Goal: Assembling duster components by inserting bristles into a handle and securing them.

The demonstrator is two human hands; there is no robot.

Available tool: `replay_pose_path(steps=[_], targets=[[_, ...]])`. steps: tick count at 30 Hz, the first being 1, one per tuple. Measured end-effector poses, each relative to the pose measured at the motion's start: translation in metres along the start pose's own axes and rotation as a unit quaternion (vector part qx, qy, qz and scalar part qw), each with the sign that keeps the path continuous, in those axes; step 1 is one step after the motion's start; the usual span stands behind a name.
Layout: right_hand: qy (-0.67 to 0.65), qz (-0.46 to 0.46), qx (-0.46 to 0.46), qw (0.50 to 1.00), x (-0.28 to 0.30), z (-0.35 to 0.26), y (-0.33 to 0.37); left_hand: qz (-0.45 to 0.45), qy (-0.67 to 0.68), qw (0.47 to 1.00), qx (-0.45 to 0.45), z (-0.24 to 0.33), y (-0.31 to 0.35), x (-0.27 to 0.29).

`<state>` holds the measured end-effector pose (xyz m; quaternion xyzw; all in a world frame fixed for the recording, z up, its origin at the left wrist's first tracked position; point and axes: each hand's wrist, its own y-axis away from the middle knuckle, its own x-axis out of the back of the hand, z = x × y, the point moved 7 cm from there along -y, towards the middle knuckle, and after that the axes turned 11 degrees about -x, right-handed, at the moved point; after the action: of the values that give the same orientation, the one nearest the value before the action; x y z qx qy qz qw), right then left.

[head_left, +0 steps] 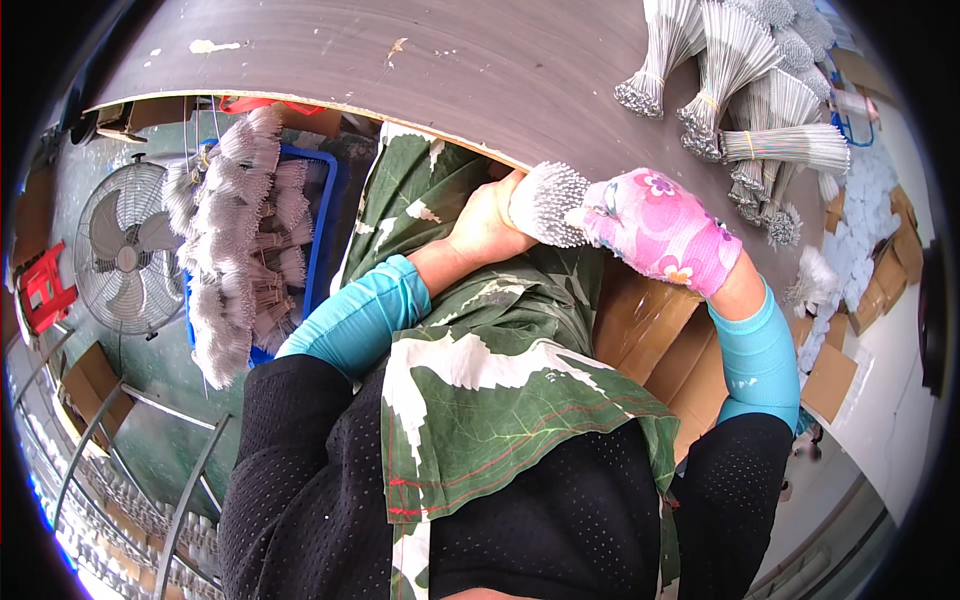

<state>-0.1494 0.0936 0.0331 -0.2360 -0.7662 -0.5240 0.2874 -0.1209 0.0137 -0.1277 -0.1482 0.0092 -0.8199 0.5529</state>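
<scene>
A tight bundle of thin wire sticks (550, 205) is held over my lap at the table's near edge, its round end of many small grey tips facing up. My bare left hand (490, 222) wraps round the bundle from the left. My right hand (662, 228), in a pink flowered glove, grips its right side with the fingers partly out of sight. The lower part of the bundle is hidden. More tied bundles of wire sticks (735, 75) are heaped on the brown table (480, 70) at the far right.
At the left, a blue crate (325, 215) holds several white-bristled bundles (235, 240). A floor fan (127, 255) and a red plastic stool-like object (45, 285) stand beyond it. Metal rails (190, 490) are at lower left. Cardboard (650, 315) lies below my right arm.
</scene>
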Motion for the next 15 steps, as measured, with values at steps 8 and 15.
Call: replay_pose_path(steps=[8,15], targets=[[-0.021,0.008,-0.002,1.0,0.0007,-0.002,-0.001,-0.003,-0.01,1.0,-0.009,-0.0002,-0.0002,-0.0014],[-0.083,-0.046,-0.04,0.995,-0.0018,0.0069,-0.0002,-0.003,-0.001,1.0,0.006,0.0036,-0.0018,0.0008]])
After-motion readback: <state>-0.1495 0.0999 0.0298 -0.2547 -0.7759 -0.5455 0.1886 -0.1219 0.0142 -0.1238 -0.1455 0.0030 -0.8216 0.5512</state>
